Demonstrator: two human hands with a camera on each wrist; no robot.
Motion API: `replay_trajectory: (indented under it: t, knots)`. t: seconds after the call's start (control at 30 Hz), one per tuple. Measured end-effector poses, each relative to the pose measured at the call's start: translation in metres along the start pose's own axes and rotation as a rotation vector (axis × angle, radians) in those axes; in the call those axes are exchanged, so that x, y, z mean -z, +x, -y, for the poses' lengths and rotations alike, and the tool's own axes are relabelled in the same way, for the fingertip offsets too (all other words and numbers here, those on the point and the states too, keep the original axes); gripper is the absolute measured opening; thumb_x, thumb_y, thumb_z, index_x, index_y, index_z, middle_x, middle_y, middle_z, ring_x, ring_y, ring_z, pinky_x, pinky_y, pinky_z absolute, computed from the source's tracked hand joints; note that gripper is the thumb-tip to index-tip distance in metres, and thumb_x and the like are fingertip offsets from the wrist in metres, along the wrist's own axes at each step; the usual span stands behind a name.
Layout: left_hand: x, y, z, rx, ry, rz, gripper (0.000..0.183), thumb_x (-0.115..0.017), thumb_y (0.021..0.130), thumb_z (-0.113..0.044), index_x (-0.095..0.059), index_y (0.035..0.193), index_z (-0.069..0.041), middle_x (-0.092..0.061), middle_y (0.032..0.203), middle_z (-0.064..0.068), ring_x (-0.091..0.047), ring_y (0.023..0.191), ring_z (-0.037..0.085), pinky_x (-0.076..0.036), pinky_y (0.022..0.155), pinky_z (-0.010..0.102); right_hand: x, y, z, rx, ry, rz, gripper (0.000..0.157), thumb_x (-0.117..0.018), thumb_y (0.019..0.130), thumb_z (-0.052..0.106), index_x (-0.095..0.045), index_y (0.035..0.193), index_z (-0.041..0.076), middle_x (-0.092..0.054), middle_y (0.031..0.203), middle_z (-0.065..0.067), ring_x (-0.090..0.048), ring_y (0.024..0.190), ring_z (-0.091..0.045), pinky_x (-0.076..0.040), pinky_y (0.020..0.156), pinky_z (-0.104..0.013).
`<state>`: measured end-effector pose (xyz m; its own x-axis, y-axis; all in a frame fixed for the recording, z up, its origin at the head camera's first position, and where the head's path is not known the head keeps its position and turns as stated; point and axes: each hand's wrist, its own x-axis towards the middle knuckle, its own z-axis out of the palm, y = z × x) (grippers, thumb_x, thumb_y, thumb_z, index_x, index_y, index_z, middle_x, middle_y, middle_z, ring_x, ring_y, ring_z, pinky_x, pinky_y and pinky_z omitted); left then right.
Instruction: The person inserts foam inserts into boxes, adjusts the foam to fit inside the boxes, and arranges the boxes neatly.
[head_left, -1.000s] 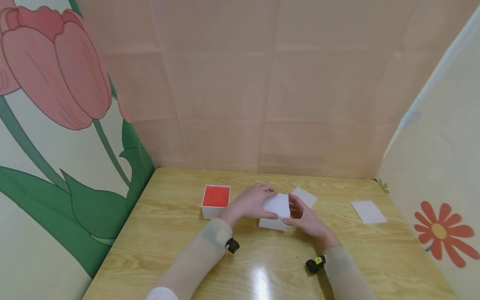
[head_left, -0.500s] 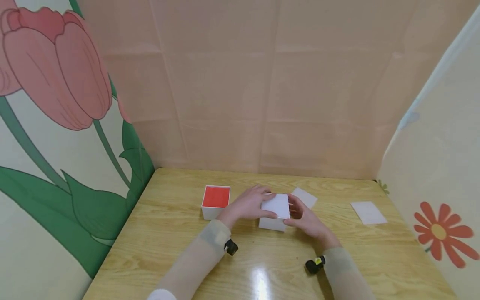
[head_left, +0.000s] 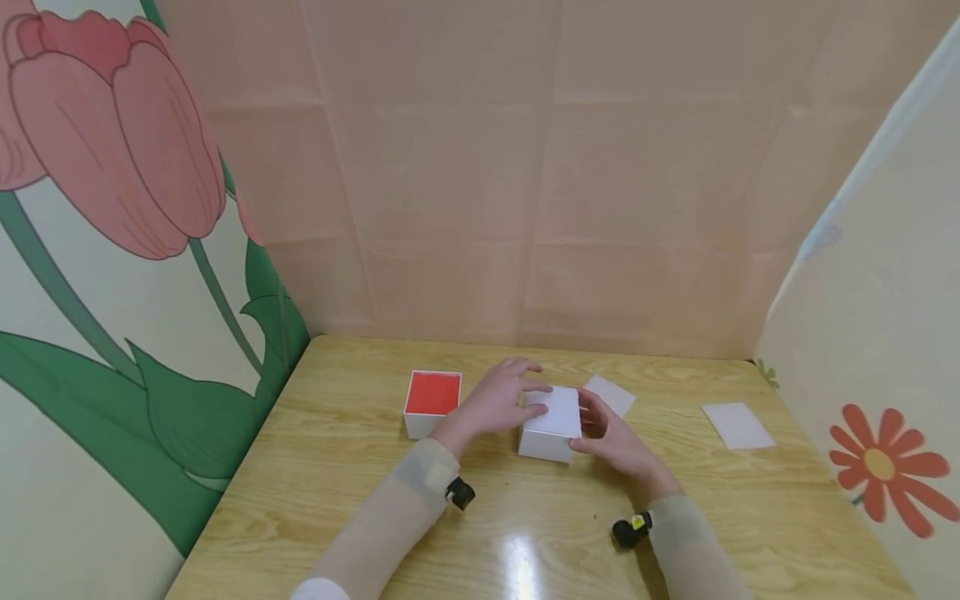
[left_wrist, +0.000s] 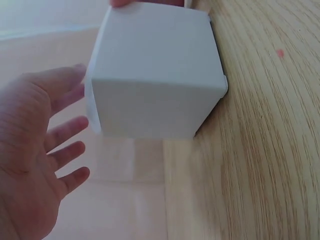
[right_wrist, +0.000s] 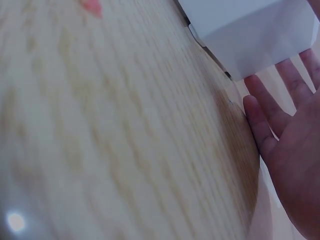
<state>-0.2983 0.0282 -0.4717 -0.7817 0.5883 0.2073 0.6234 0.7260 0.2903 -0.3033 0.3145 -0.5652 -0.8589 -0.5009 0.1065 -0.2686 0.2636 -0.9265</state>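
Note:
A white box stands on the wooden table with a flat white card lying across its top. My right hand holds the box at its right side, thumb at the front corner and fingers round the back. In the right wrist view, its fingertips meet the white box. My left hand hovers at the box's left with fingers spread, thumb and index fingertips overlapping the card in the head view. The left wrist view has the left hand with fingers apart, close beside the card's edge.
Left of my hands stands a second white box with a red top surface. One white square card lies behind my right hand, another white card farther right. A peach backdrop rises behind the wooden table.
My left hand has let go of the card and lifted, its fingers spreading. The card has settled flat on the box. My right hand stays at the box's right side.

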Motion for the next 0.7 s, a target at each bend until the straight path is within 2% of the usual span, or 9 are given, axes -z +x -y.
replay_trajectory:
  t: [0.1, 0.2, 0.47, 0.7]
  knots:
    - [-0.0005, 0.0008, -0.0011, 0.011, 0.000, -0.005, 0.035, -0.072, 0.102, -0.050, -0.079, 0.131, -0.033, -0.053, 0.159, -0.001, -0.041, 0.149, 0.022, -0.035, 0.125, 0.049, -0.0002, 0.0001, 0.0012, -0.005, 0.005, 0.000, 0.090, -0.082, 0.096, 0.018, -0.028, 0.167, 0.013, -0.043, 0.162, -0.025, -0.046, 0.144, -0.050, -0.035, 0.119, -0.069]
    - [-0.0025, 0.0008, -0.0019, 0.026, 0.006, -0.006, 0.033, -0.075, 0.100, -0.050, -0.081, 0.127, -0.033, -0.055, 0.157, -0.001, -0.042, 0.148, 0.022, -0.036, 0.124, 0.049, -0.0006, -0.0002, 0.0024, -0.011, 0.004, 0.003, 0.090, -0.082, 0.096, 0.018, -0.027, 0.168, 0.013, -0.042, 0.163, -0.025, -0.045, 0.145, -0.050, -0.034, 0.119, -0.070]
    - [-0.0057, 0.0013, -0.0016, 0.060, -0.002, 0.015, 0.034, -0.077, 0.097, -0.052, -0.082, 0.125, -0.034, -0.055, 0.157, 0.000, -0.041, 0.148, 0.021, -0.035, 0.125, 0.047, -0.0011, -0.0004, 0.0035, -0.007, -0.012, 0.000, 0.090, -0.082, 0.096, 0.016, -0.027, 0.167, 0.012, -0.043, 0.162, -0.026, -0.046, 0.145, -0.049, -0.036, 0.119, -0.068]
    - [-0.0049, 0.0003, -0.0015, 0.092, -0.070, 0.051, 0.037, -0.079, 0.097, -0.050, -0.081, 0.128, -0.032, -0.055, 0.158, 0.003, -0.041, 0.148, 0.022, -0.034, 0.125, 0.048, -0.0015, -0.0009, 0.0018, 0.004, 0.002, 0.006, 0.090, -0.080, 0.097, 0.013, -0.025, 0.168, 0.008, -0.042, 0.162, -0.029, -0.045, 0.144, -0.051, -0.036, 0.118, -0.069]
